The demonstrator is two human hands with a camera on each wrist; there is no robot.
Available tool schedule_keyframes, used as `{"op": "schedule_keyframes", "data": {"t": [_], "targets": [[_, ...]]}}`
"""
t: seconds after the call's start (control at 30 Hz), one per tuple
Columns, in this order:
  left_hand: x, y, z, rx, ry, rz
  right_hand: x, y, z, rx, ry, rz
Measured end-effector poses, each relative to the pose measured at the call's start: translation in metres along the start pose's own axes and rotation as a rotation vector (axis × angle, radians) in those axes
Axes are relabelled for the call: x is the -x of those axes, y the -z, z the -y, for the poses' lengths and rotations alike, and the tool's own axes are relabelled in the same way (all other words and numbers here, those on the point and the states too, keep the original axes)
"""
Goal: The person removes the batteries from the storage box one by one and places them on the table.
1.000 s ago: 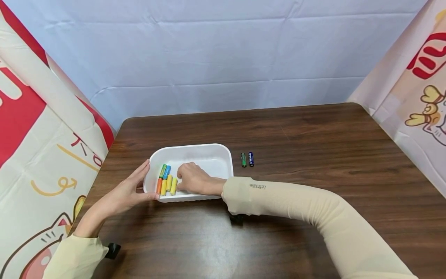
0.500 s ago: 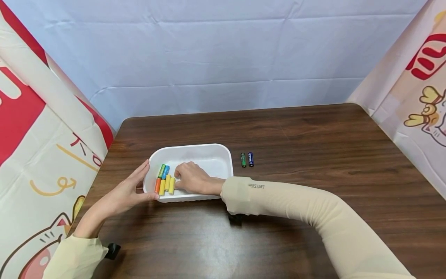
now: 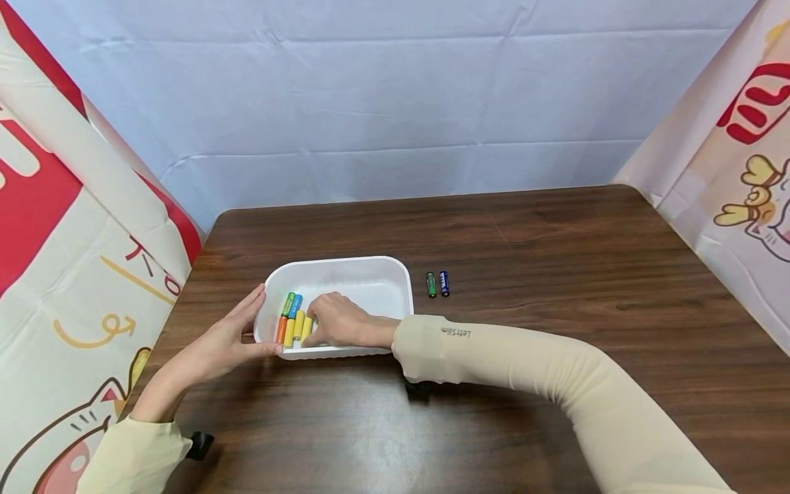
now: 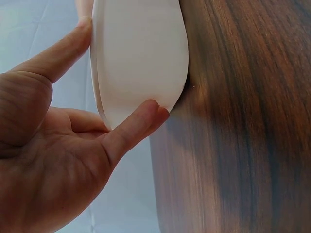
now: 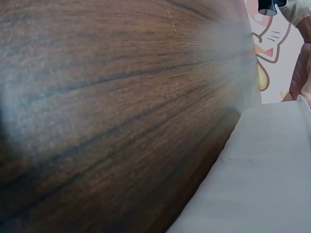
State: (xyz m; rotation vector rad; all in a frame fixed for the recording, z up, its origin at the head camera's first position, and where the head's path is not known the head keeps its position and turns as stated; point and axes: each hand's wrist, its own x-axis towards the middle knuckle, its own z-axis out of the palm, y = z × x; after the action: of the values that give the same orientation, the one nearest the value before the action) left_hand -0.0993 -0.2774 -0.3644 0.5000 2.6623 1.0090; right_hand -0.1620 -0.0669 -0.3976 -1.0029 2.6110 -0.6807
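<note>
A white plastic tray (image 3: 370,269) holds several small batteries at its left end. A green battery (image 3: 288,304) and a blue battery (image 3: 296,305) lie behind an orange battery (image 3: 281,331) and several yellow ones. My right hand (image 3: 341,322) reaches into the tray, thumb and forefinger at the two ends of the rightmost yellow battery (image 3: 306,328), pinching it. My left hand (image 3: 225,342) spans the tray's left end, its thumb at the near corner and fairly straight fingers against the end wall (image 4: 141,73). The right wrist view has the tray's outer side (image 5: 252,165), with the right hand out of view.
To the right of the tray, a green battery (image 3: 431,284) and a dark blue battery (image 3: 444,283) lie side by side on the brown wooden table (image 3: 543,261). A pale cloth (image 3: 395,103) hangs behind the table, with printed cloths at both sides.
The right hand's thumb and forefinger have closed in on the rightmost yellow battery from its right side. The batteries shifted slightly left, then back right. The left hand stays at the tray's end.
</note>
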Motion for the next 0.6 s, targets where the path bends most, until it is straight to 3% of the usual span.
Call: {"op": "schedule_keyframes", "data": {"t": [0.6], "targets": [[0.0000, -0.0012, 0.0019, 0.000, -0.004, -0.003, -0.0041, 0.0001, -0.0027, 0.189, 0.015, 0.006]]}}
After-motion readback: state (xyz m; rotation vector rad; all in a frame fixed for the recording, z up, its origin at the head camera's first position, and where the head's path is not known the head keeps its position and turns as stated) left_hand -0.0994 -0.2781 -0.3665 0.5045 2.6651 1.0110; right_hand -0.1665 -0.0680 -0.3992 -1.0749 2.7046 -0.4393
